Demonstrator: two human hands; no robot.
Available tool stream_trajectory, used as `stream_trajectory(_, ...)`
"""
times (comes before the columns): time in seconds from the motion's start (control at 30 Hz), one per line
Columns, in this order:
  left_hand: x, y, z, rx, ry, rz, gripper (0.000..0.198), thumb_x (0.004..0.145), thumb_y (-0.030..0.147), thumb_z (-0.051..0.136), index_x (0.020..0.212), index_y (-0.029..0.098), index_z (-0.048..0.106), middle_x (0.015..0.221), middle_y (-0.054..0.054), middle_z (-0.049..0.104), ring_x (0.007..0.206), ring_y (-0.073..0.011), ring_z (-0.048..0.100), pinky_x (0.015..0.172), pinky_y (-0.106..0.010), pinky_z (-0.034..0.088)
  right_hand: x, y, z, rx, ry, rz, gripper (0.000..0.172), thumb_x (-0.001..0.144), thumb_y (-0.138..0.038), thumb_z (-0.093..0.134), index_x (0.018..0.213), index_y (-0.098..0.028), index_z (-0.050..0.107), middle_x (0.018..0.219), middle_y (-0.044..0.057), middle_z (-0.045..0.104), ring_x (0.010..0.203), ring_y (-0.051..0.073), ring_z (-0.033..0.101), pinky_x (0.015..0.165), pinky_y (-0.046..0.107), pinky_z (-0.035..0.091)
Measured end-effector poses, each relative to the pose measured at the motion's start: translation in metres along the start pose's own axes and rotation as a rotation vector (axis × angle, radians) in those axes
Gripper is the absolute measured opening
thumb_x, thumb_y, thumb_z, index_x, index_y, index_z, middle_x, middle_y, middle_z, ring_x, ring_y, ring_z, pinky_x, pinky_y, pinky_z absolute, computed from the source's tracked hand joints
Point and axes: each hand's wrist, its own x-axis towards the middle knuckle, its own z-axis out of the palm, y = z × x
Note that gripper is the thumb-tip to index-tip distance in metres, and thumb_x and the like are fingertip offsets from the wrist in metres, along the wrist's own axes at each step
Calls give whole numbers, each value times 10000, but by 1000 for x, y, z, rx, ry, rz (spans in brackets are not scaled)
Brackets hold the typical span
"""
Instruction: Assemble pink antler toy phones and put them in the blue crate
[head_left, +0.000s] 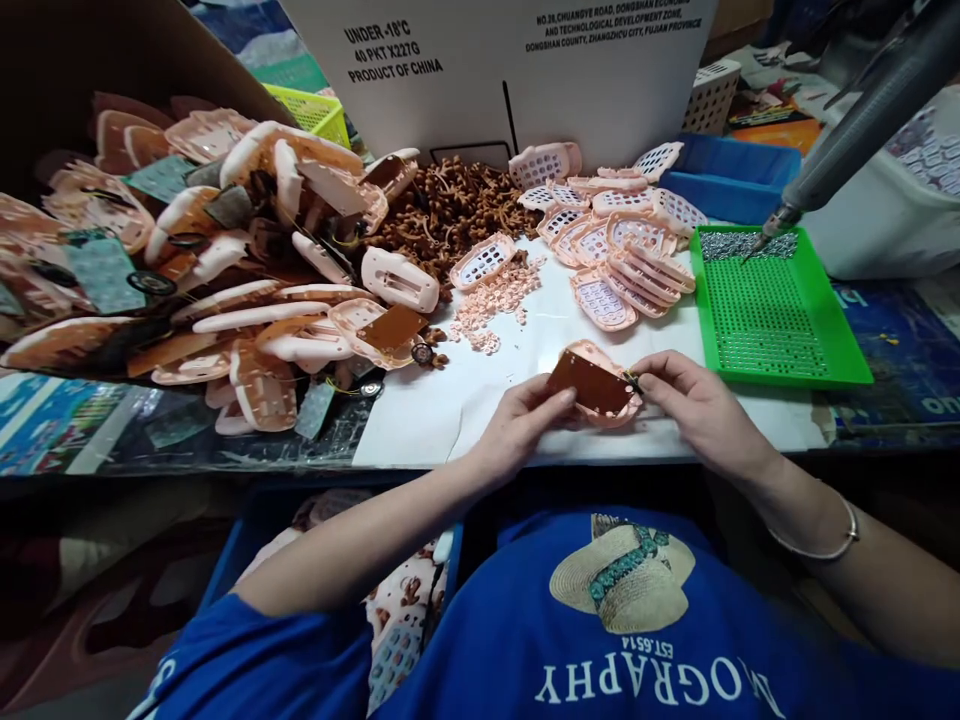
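On the white sheet in front of me is a pink plastic shell (606,418) with a brown circuit board (589,383) lying over it. My left hand (525,408) grips the near left side of the board and shell, thumb on top of the board. At the right end, the fingertips of my right hand (679,390) pinch together at a small dark piece with wires (634,382); its exact kind is too small to tell. Shells with holes, some stacked, lie just beyond my hands, among them a pink perforated shell (604,300).
A large heap of pink shells (300,320) with boards and wires fills the left. Brown small parts (450,215) and pink small parts (495,305) lie piled behind. At right, a green tray (787,330) holds screws under a hanging screwdriver (810,175). A white carton (480,90) stands behind.
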Motion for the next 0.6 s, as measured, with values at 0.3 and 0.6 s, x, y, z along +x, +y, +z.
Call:
stream_trajectory(0.3,31,7,-16,379,120,439,309,902,453,639,792,165,637,869,-36,588,837,-151,553,766,-262,460,-4,5,-7,-509,38,-245,114,927,-292,570,948,-201,634,945,42,652,910,193,615,832,348,469)
stream_trajectory(0.6,60,-2,-31,24,30,269,381,846,498,703,999,153,652,923,-33,659,837,-150,601,820,-292,513,-8,18,1,-888,-32,-345,96,948,-248,567,918,-173,619,908,46,639,880,211,589,810,354,413)
